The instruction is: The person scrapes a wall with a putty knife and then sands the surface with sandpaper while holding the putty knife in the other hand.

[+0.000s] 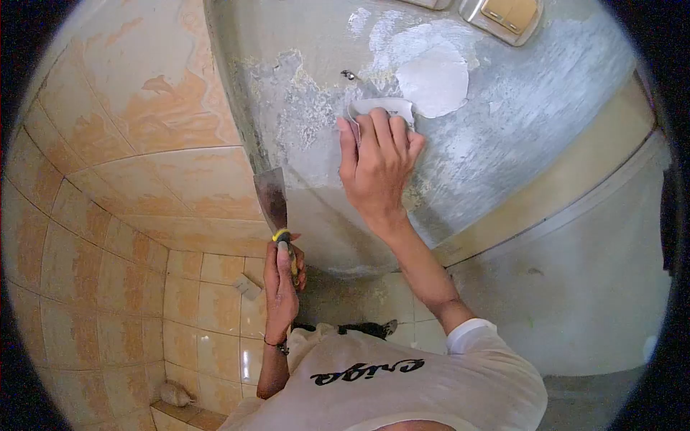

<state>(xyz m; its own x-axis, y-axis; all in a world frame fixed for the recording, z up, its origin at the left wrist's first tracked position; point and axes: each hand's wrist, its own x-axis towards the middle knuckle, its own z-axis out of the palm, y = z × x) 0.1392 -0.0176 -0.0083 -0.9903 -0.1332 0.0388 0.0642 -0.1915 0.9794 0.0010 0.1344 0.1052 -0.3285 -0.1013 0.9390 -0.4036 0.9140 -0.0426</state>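
My left hand point(282, 276) is wrapped around the handle of a putty knife point(272, 201), whose broad blade points up beside the wall's left edge. My right hand point(377, 161) presses a pale folded sheet of sandpaper point(384, 106) against the grey wall point(316, 161), fingers bent over it. Just above and to the right of that sheet, a smooth white patch of filler point(433, 82) shows on the wall. Scuffed, flaking paint lies to the left of my right hand. A small dark metal piece point(348, 75) sticks out above it.
A light switch point(509, 14) is mounted at the top right. Orange patterned tiles point(169, 93) cover the left wall. Below lies a tiled floor point(208, 302) with a small flat grey object point(247, 286) on it. A pale bundle point(174, 394) rests at the lower left.
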